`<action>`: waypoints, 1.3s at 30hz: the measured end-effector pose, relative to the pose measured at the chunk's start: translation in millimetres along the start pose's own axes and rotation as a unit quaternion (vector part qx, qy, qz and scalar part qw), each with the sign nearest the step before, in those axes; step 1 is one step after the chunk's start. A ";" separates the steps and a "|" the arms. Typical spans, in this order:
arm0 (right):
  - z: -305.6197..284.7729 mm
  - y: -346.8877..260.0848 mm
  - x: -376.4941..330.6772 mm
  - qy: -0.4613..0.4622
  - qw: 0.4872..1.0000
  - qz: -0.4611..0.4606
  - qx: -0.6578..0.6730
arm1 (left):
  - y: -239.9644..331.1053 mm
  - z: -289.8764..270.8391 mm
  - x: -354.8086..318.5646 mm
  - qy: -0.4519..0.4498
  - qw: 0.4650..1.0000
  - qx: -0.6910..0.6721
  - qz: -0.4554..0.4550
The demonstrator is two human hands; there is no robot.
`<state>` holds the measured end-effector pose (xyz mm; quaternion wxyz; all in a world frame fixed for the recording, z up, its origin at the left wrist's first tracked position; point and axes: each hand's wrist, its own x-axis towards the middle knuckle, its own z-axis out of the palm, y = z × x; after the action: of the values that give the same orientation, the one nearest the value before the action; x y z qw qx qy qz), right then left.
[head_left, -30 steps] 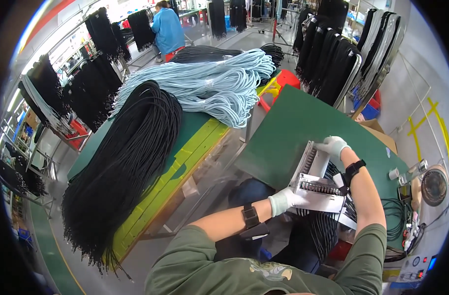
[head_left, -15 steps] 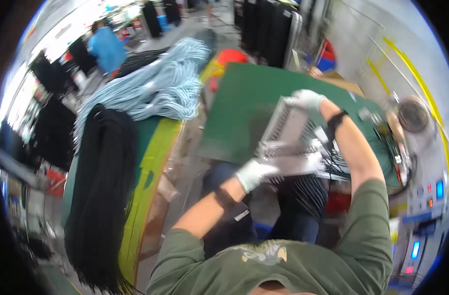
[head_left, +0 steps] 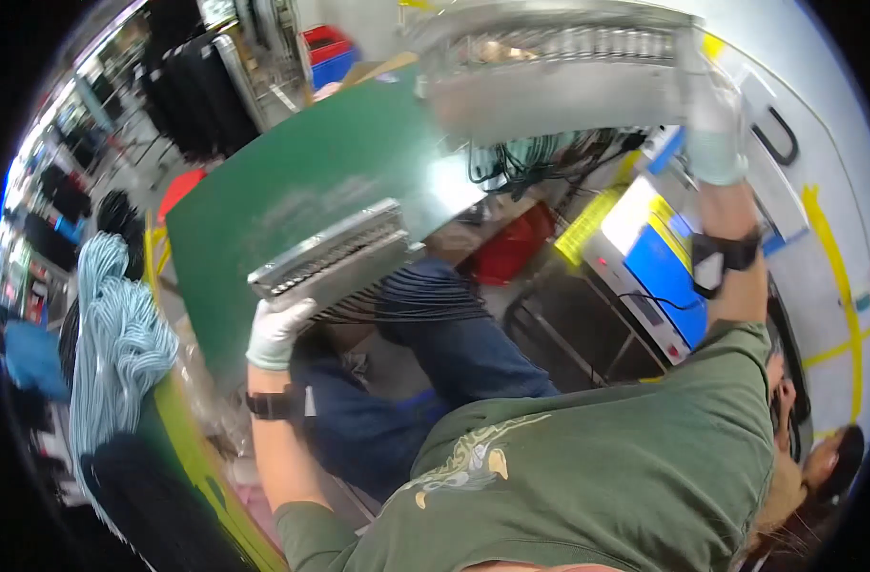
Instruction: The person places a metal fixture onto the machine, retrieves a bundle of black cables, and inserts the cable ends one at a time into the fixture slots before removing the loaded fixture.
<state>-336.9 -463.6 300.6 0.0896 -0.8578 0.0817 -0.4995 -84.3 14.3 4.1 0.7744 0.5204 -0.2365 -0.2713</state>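
My left hand (head_left: pixel 276 334), in a white glove, is closed on the near end of a slotted metal bar fixture (head_left: pixel 339 257). Several thin black cables (head_left: pixel 411 296) run from this fixture across my lap. Raised at the upper right, my gloved right hand (head_left: pixel 714 133) grips one end of a wide metal plate (head_left: pixel 568 95) with a row of slots. That plate is smeared by motion, and the fingers on it are partly blurred. The two metal pieces are apart, with the green table (head_left: pixel 254 200) beyond and below them.
Black cables (head_left: pixel 525 162) lie beneath the raised plate. A blue-and-white machine (head_left: pixel 649 272) stands at my right, near a red bin (head_left: pixel 516 248). Light blue cable bundles (head_left: pixel 120 334) and a black bundle (head_left: pixel 158 505) are at left. Another person (head_left: pixel 816 477) is at the lower right.
My view has turned to the right. The metal pieces, close together before, are now separated: my right hand has carried the plate up and rightward, while my left hand stays with the fixture.
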 end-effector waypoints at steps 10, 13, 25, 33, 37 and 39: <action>-218.5 93.8 -115.9 -0.048 0.697 0.356 0.621 | -11.6 -16.1 66.3 0.017 0.994 -0.030 -0.099; -218.8 199.6 -194.3 0.261 0.807 0.431 0.308 | -3.2 -13.0 61.1 0.039 0.992 -0.029 -0.114; -202.5 365.4 -408.7 0.092 0.673 0.719 0.151 | -12.2 -23.3 64.0 0.068 0.989 -0.022 -0.132; -175.8 360.7 -411.1 0.155 0.702 0.681 0.140 | -7.4 -32.1 60.9 0.081 0.983 -0.033 -0.160; -161.2 340.1 -401.8 0.173 0.790 0.576 0.116 | -2.2 -30.2 60.1 0.092 0.983 -0.008 -0.157; -174.5 340.2 -389.6 -0.125 0.737 0.558 -0.359 | -6.8 -33.1 59.1 0.105 0.984 -0.005 -0.147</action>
<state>-696.2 -716.9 -23.0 0.0468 -0.6816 0.7073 -0.1815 -20.3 -4.8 -8.7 0.7490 0.5714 -0.0739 -0.3271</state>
